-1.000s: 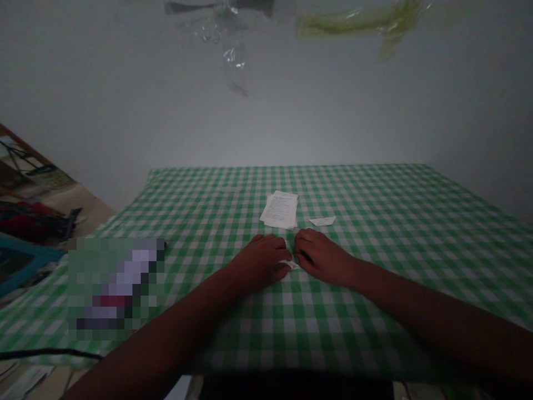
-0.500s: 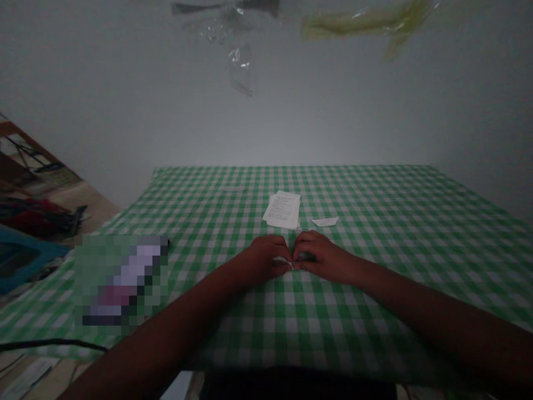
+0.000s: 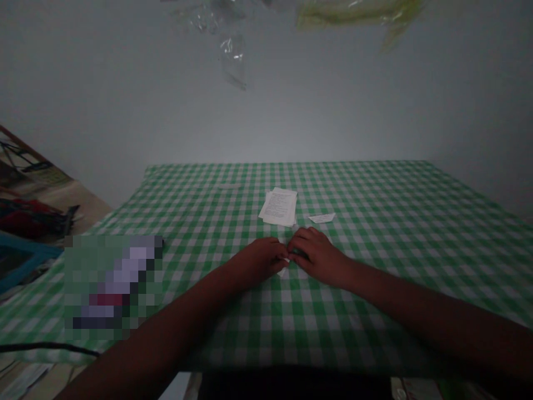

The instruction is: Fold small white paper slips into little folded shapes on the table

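Note:
My left hand (image 3: 266, 258) and my right hand (image 3: 316, 253) meet low over the tablecloth, fingertips nearly touching. Between them is a small piece of white paper (image 3: 283, 271), mostly covered by the fingers; one pale corner pokes out below my left fingertips. Both hands are closed, thumb and fingers pinched at the paper. Just beyond them lies a small stack of printed paper sheets (image 3: 280, 207), slightly fanned. To its right rests a small folded piece of printed paper (image 3: 322, 218), angular in outline.
A green and white checked tablecloth (image 3: 375, 200) covers the table. On the left lies a pixelated, dark-edged flat object (image 3: 125, 278), near a black cable (image 3: 50, 345). A faint pale strip (image 3: 229, 185) lies toward the back. Behind rises a plain wall (image 3: 291, 111) with tape on it.
My right fingers have shifted over the paper toward my left hand. The paper's corner now shows lower, beneath the left fingertips. The whole view has shifted slightly.

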A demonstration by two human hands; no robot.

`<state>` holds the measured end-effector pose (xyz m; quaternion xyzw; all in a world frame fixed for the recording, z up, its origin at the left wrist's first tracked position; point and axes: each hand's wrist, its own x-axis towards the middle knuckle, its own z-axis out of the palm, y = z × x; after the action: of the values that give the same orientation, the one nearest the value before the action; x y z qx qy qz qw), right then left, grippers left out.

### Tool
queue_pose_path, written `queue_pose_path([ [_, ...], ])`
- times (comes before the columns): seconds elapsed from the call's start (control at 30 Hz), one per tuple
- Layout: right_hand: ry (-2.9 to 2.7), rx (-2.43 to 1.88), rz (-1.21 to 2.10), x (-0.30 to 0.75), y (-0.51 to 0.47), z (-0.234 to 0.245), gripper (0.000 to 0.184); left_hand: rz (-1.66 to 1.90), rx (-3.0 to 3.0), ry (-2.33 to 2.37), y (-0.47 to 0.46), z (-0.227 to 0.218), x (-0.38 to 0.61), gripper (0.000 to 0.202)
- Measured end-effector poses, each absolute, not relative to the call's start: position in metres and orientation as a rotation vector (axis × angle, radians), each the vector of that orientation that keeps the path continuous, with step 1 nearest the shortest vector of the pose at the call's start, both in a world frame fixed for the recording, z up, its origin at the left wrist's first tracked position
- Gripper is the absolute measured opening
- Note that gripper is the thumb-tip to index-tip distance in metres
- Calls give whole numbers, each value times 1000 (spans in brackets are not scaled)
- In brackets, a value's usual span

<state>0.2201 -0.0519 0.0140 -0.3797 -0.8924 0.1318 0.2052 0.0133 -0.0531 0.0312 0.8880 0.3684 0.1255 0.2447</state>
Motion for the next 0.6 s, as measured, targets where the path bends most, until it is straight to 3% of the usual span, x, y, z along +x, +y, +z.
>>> queue_pose_path([
  [0.17,-2446,-1075,416,219,-43,11,4,388,2361,1103,-55,32,15,14],
  [0.6,-2388,-1092,421,217,-34,10,3,389,2401,1117,-50,23,12,9],
])
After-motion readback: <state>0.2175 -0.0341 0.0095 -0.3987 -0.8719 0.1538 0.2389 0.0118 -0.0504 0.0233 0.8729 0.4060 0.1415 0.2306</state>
